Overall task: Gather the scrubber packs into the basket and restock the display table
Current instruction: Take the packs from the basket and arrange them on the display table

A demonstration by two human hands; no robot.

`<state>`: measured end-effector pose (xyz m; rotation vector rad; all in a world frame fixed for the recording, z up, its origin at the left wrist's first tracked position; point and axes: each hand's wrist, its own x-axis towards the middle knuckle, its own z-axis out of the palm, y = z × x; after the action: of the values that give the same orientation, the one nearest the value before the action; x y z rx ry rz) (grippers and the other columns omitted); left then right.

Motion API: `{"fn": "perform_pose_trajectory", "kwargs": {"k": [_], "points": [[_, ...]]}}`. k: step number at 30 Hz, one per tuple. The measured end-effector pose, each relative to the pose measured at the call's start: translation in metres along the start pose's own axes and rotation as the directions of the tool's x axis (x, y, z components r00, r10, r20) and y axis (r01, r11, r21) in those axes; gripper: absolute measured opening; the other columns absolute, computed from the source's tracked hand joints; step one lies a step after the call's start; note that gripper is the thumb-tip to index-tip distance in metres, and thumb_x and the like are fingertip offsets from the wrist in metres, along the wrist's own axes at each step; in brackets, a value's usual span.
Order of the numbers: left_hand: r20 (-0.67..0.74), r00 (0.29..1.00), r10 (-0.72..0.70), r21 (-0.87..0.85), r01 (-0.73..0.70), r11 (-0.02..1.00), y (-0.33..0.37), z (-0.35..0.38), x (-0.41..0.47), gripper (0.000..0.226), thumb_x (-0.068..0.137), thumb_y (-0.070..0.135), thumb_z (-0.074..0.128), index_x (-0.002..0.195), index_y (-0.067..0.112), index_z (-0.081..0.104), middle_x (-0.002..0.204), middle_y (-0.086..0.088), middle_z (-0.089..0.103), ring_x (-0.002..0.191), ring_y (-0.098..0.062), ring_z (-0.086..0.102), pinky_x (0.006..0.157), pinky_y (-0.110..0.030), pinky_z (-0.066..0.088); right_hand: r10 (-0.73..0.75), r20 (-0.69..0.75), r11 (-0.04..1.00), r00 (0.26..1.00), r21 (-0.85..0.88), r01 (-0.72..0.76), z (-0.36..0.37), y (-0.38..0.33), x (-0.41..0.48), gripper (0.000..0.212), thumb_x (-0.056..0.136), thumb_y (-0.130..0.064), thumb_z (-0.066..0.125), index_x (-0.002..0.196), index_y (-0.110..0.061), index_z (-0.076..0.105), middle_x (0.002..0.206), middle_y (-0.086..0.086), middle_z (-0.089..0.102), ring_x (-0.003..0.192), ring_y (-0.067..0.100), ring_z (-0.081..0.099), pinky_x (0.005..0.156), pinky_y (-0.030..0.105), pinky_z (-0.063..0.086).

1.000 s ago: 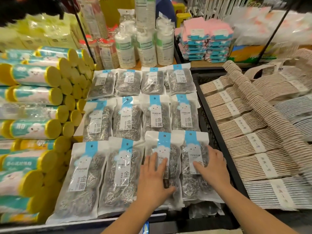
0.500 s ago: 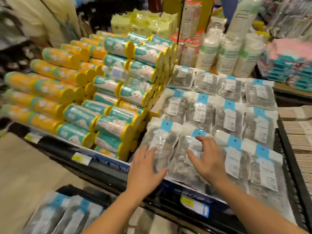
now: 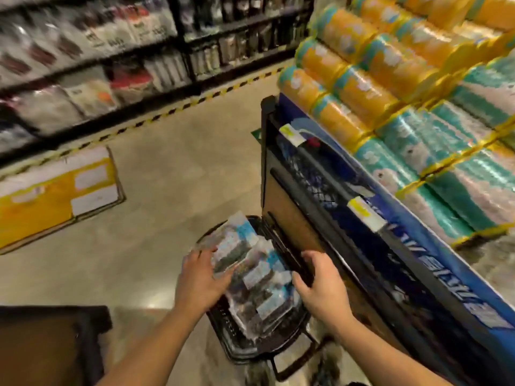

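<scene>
Scrubber packs [image 3: 260,277] lay stacked in the basket [image 3: 248,351] on the floor, between the hands. The left hand [image 3: 199,280] gripped the top pack [image 3: 232,242]; the right hand [image 3: 320,285] curled beside the stack, its grasp too blurred to tell.

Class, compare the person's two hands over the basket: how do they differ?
The left hand grips the top scrubber pack; the right hand holds no pack. The left hand is over the basket's left side, the right hand by its right rim. Both are bare and reach down.
</scene>
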<state>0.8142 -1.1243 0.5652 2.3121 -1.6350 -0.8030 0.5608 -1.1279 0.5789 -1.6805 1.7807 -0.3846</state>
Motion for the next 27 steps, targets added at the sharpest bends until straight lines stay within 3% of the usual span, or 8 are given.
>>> {"fn": "perform_pose_trajectory", "kwargs": {"k": [4,8,11,13,15,18,22,27], "points": [[0.079,0.991,-0.104,0.030,0.101,0.994,-0.058,0.042,0.045,0.072,0.080,0.064,0.064,0.137,0.022,0.050,0.131,-0.005,0.052,0.125,-0.030,0.048,0.100,-0.042,0.046,0.233,0.197,0.966,0.952,0.065,-0.250,0.100,0.040,0.023,0.044,0.088,-0.033,0.069,0.126,-0.019,0.054,0.117,-0.001,0.061,0.111,0.019,0.060,0.091,0.030,0.045],[0.146,0.979,-0.140,0.088,0.128,0.988,-0.098,0.112,0.097,0.077,0.082,0.059,0.059,0.143,0.015,0.045,0.140,-0.011,0.047,0.129,-0.031,0.044,0.100,-0.041,0.045,0.490,0.335,0.817,0.805,0.145,-0.558,0.199,0.100,0.051,0.055,0.089,-0.029,0.071,0.135,-0.013,0.046,0.122,0.005,0.062,0.112,0.023,0.061,0.089,0.028,0.043],[0.175,0.975,-0.140,0.137,0.116,0.984,-0.116,0.163,0.133,0.077,0.081,0.056,0.066,0.142,0.014,0.045,0.143,-0.013,0.044,0.132,-0.034,0.043,0.102,-0.046,0.045,0.626,0.431,0.629,0.650,0.213,-0.748,0.255,0.142,0.067,0.049,0.090,-0.018,0.070,0.132,-0.007,0.047,0.116,0.004,0.062,0.106,0.023,0.058,0.087,0.024,0.040],[0.157,0.981,-0.111,0.160,0.086,0.983,-0.125,0.183,0.160,0.080,0.080,0.056,0.070,0.144,0.016,0.044,0.146,-0.013,0.041,0.133,-0.035,0.042,0.103,-0.051,0.044,0.699,0.496,0.464,0.515,0.235,-0.854,0.289,0.168,0.074,0.063,0.089,-0.022,0.071,0.141,-0.007,0.038,0.112,0.002,0.056,0.107,0.024,0.055,0.097,0.036,0.046],[0.135,0.987,-0.087,0.190,0.060,0.980,-0.133,0.196,0.184,0.085,0.078,0.057,0.072,0.146,0.017,0.041,0.151,-0.015,0.036,0.137,-0.037,0.038,0.107,-0.053,0.041,0.745,0.555,0.281,0.370,0.243,-0.929,0.316,0.187,0.080,0.078,0.088,-0.031,0.072,0.148,-0.010,0.026,0.124,0.008,0.052,0.110,0.026,0.055,0.104,0.045,0.047],[0.147,0.987,-0.060,0.254,0.021,0.967,-0.136,0.213,0.209,0.091,0.074,0.062,0.072,0.147,0.021,0.039,0.152,-0.016,0.030,0.140,-0.039,0.031,0.110,-0.056,0.036,0.761,0.612,0.077,0.217,0.246,-0.966,0.347,0.207,0.090,0.072,0.088,-0.035,0.070,0.144,-0.014,0.030,0.135,0.011,0.050,0.109,0.026,0.054,0.102,0.043,0.048],[0.225,0.973,0.056,0.280,-0.119,0.953,-0.118,0.242,0.208,0.090,0.071,0.075,0.064,0.143,0.023,0.046,0.146,-0.013,0.035,0.135,-0.035,0.032,0.109,-0.053,0.035,0.732,0.669,-0.091,0.133,0.288,-0.953,0.376,0.227,0.098,0.083,0.067,-0.058,0.071,0.138,-0.025,0.045,0.135,0.007,0.055,0.110,0.030,0.056,0.080,0.041,0.048],[0.380,0.923,0.066,0.285,-0.185,0.940,-0.111,0.280,0.189,0.091,0.069,0.069,0.071,0.142,0.025,0.040,0.133,-0.005,0.043,0.121,-0.027,0.039,0.099,-0.044,0.039,0.729,0.671,-0.114,0.134,0.313,-0.943,0.390,0.241,0.100,0.098,0.045,-0.061,0.070,0.134,-0.022,0.050,0.127,0.011,0.059,0.109,0.031,0.057,0.068,0.042,0.045]]}}
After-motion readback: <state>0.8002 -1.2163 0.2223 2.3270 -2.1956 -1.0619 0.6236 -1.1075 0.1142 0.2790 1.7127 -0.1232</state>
